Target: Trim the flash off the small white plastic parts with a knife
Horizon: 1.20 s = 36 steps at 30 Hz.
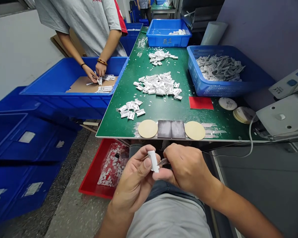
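Between the thumb and fingers of my left hand (pixel 136 175) is a small white plastic part (pixel 153 161), held upright in front of my lap, just off the table's front edge. My right hand (pixel 186 165) is closed around a small knife (pixel 163 162), whose blade meets the right side of the part. Most of the knife's handle is hidden in my fist. On the green table (pixel 119 122) beyond lie a small group of similar white parts (pixel 131 107) and a larger pile of parts (pixel 161 84).
A blue basket (pixel 213 87) full of white parts stands at right, a blue bin (pixel 169 41) behind. Two round pads (pixel 147 129) flank dark plates along the front edge. A red tray (pixel 89 181) holds scraps below. At left, a co-worker's hands (pixel 96 72) handle parts over a blue crate (pixel 64 89).
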Each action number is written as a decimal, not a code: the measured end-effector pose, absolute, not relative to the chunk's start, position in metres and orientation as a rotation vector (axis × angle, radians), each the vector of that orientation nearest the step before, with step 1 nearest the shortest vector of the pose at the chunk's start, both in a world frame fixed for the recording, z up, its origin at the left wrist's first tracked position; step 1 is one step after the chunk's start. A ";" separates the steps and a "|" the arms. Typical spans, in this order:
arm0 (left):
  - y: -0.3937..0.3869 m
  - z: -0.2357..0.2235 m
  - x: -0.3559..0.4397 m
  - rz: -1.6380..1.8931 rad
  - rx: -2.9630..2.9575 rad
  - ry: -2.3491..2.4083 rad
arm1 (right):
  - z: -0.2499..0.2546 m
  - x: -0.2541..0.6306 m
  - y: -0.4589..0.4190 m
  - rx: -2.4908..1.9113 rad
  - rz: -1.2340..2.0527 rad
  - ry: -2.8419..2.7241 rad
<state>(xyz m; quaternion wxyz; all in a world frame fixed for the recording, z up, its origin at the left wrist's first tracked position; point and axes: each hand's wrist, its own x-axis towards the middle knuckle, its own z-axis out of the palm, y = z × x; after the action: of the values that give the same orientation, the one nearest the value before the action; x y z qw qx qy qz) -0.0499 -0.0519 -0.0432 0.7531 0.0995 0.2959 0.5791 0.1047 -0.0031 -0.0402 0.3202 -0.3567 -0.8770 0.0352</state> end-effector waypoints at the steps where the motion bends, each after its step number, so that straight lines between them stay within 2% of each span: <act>1: -0.053 -0.043 -0.050 1.261 0.215 0.641 | -0.041 0.104 -0.003 -0.937 0.092 -2.309; 19: -0.052 -0.044 -0.044 1.263 0.194 0.652 | -0.044 0.106 -0.004 -0.965 0.061 -2.316; 27: -0.051 -0.042 -0.044 1.264 0.205 0.661 | -0.049 0.106 -0.005 -0.876 0.189 -2.267; 29: -0.052 -0.043 -0.044 1.277 0.240 0.700 | -0.047 0.107 -0.007 -0.816 0.428 -2.206; 34: -0.053 -0.050 -0.041 1.502 0.525 1.007 | -0.040 0.106 -0.012 -0.820 1.683 -1.657; 36: -0.053 -0.052 -0.040 1.597 0.685 1.113 | -0.041 0.103 -0.013 -0.740 2.050 -1.319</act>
<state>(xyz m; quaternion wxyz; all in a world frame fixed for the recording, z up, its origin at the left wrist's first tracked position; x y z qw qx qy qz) -0.0405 -0.0527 -0.0523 0.5136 0.2847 0.4628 0.6641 0.1031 -0.0128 -0.0415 0.2928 -0.2779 -0.4949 0.7695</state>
